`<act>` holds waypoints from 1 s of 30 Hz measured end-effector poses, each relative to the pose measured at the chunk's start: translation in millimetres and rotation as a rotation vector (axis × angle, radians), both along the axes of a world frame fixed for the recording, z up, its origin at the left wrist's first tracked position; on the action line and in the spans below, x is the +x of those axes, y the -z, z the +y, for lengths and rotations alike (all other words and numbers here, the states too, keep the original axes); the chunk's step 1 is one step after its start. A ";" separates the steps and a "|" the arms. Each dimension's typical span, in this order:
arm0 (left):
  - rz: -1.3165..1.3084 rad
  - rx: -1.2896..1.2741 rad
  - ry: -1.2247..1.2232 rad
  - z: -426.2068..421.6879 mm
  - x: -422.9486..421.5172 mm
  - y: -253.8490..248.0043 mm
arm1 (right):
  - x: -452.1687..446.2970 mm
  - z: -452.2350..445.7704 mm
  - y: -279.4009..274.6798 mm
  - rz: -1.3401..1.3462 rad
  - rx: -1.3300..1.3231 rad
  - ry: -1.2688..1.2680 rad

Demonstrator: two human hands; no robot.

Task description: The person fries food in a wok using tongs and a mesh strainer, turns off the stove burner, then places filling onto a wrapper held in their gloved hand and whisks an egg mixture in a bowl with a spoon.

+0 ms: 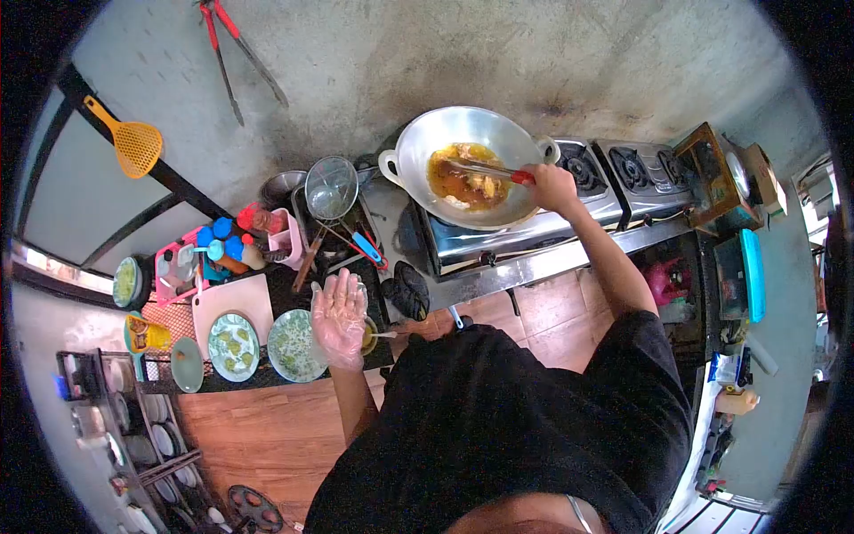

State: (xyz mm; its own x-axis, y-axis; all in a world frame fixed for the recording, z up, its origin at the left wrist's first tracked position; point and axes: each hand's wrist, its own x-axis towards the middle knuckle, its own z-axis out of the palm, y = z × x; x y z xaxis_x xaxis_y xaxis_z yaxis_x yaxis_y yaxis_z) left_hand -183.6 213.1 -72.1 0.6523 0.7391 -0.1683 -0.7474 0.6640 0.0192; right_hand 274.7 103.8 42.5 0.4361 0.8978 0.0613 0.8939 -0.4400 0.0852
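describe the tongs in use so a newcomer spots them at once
On the stove sits a big silver wok. Over its oil, the right hand holds metal tongs, red at the held end. Unlike the red-handled tool hanging on the wall, these are in hand.

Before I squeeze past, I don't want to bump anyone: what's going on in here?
Someone at the stove has red-handled tongs in their right hand, the tips down among pieces of food in oil in a big pan. Their left hand, in a clear plastic glove, is open and empty.
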 end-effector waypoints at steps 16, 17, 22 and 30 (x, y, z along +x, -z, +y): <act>0.050 -0.063 -0.002 -1.7 -6.8 -4.8 | 46.7 -21.8 8.9 0.700 0.123 0.038; 0.037 -0.058 0.005 -1.8 -7.4 -3.8 | 49.7 -23.6 11.8 0.701 0.123 0.040; 0.053 -0.064 -0.001 -3.0 -8.6 -2.2 | 30.7 -27.4 -17.1 0.413 0.066 0.115; 0.049 -0.093 -0.019 -7.3 -9.5 -5.2 | 41.7 -46.6 -34.0 0.269 0.130 0.125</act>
